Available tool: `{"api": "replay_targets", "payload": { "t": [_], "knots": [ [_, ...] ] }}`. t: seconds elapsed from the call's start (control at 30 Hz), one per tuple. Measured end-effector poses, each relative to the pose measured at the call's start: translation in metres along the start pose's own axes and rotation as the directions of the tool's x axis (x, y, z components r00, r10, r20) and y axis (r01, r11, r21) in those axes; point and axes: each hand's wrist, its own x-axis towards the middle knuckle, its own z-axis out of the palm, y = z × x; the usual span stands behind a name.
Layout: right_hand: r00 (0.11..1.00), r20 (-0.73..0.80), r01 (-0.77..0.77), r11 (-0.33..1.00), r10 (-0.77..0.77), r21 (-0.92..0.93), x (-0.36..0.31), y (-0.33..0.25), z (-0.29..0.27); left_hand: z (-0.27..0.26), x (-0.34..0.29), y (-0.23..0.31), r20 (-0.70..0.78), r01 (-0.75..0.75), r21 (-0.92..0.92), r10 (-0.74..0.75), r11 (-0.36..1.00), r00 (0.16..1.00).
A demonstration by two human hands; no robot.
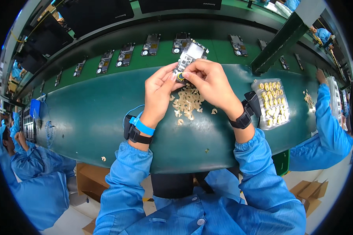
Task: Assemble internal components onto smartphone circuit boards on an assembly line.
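My left hand (157,89) is closed on the lower end of a circuit board (195,51), which is tilted above the bench with a silver shielded area near its top. My right hand (212,81) bends over the same end from the right. Its thumb and fingertips pinch at a small round part with a yellow rim (180,76), seated against the board beside my left thumb. The fingers partly cover this part. Just below my hands, a loose pile of small beige notched pieces (188,102) lies on the bench.
Behind my hands, several circuit boards (150,44) lie along a green line. A clear tray (276,125) of round yellow-rimmed parts rests right of my wrist. A dark green post (279,43) stands behind it. Co-workers' arms (328,117) reach in at both sides.
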Motion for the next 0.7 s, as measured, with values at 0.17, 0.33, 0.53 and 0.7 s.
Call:
{"api": "replay_targets", "payload": {
  "t": [0.17,0.33,0.53,0.7],
  "knots": [
    [1.000,-0.005,0.020,1.000,-0.020,-0.024,-0.0011,-0.0041,-0.0021,0.0040,0.0014,0.0017,0.014,-0.006,0.001,0.006,1.000,1.000],
    [1.000,-0.008,0.026,0.999,-0.027,-0.043,-0.0009,-0.0032,0.0010,0.0033,0.0008,0.0008,0.012,-0.005,0.001,0.005,1.000,1.000],
    [0.997,-0.026,0.064,0.995,-0.067,-0.078,-0.0009,-0.0029,0.0020,0.0061,0.0005,0.0009,-0.006,-0.008,0.006,0.008,1.000,1.000],
    [0.996,-0.058,0.062,0.996,-0.066,-0.068,-0.0019,0.0000,0.0040,0.0065,0.0000,0.0000,-0.016,-0.056,0.061,0.057,0.997,0.998]
  ]
}}
